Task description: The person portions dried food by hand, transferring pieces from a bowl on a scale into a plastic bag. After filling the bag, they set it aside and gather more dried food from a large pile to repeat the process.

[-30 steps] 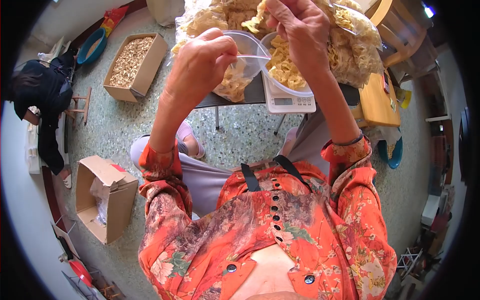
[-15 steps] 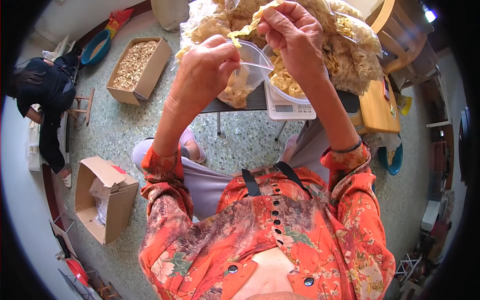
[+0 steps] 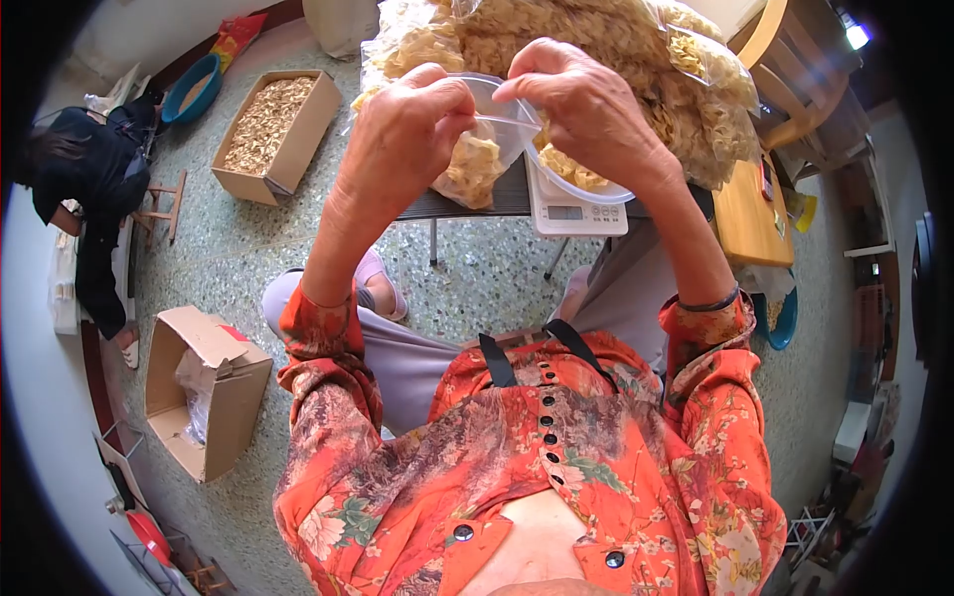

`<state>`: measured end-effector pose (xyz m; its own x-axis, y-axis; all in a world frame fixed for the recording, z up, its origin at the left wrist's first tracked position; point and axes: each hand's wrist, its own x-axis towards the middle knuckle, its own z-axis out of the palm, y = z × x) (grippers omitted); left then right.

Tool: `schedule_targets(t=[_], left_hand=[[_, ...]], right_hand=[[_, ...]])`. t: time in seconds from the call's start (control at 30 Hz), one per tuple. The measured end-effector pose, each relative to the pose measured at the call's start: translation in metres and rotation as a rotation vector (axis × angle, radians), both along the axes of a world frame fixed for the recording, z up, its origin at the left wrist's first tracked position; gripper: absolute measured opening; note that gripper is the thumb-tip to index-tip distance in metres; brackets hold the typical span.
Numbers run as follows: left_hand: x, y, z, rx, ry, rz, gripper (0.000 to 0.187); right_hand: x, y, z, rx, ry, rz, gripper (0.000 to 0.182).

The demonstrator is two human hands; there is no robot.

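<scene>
My left hand [image 3: 412,124] is closed, its fingers pinching the rim of a clear plastic zip bag [image 3: 512,149]. Pale yellow dried pieces [image 3: 471,164] lie in the lower part of this bag. At the other side of the bag's mouth is my right hand [image 3: 591,114], its thumb and fingers bent against the plastic edge; its fingertips are partly hidden. Below that hand, a clear round bowl [image 3: 618,197] with more yellow pieces [image 3: 574,174] rests on a white kitchen scale [image 3: 581,223]. The digits on its display are too small to read.
Large filled bags [image 3: 616,50] are piled behind my hands. A wooden stool [image 3: 753,219] and chair [image 3: 785,74] stand at the right. Leftward are a carton of dried pieces [image 3: 323,114], an open carton [image 3: 224,348], a blue basin [image 3: 192,91] and another person [image 3: 84,169].
The yellow strip between my hands is out of sight. My right hand has come down to the bag's mouth, and the bag stands wider at the top.
</scene>
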<state>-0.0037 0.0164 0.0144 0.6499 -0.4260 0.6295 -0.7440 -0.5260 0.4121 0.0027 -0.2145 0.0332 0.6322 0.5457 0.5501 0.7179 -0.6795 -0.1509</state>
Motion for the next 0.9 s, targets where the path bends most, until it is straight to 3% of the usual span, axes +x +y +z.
schedule_targets(t=[0.13, 0.2, 0.27, 0.53, 0.87, 0.9], left_hand=[[0.003, 0.002, -0.001, 0.032, -0.007, 0.014, 0.009], [0.001, 0.003, -0.003, 0.038, 0.008, 0.021, 0.010], [0.000, 0.002, -0.001, 0.067, 0.026, 0.062, 0.010], [0.003, 0.004, -0.002, 0.012, 0.085, -0.042, 0.013], [0.002, 0.005, 0.001, 0.018, 0.092, -0.092, 0.009], [0.001, 0.004, 0.001, 0.024, 0.095, -0.070, 0.009]], right_hand=[[-0.002, -0.035, -0.006, 0.277, -0.010, 0.017, 0.021], [-0.011, -0.055, -0.023, 0.269, 0.086, -0.029, 0.015], [-0.019, -0.066, -0.035, 0.136, 0.369, -0.085, 0.011], [-0.015, -0.055, -0.060, 0.053, 0.325, 0.008, 0.026], [-0.013, -0.063, -0.050, 0.193, 0.578, -0.051, 0.014], [-0.013, -0.066, -0.049, 0.323, 0.561, -0.071, 0.013]])
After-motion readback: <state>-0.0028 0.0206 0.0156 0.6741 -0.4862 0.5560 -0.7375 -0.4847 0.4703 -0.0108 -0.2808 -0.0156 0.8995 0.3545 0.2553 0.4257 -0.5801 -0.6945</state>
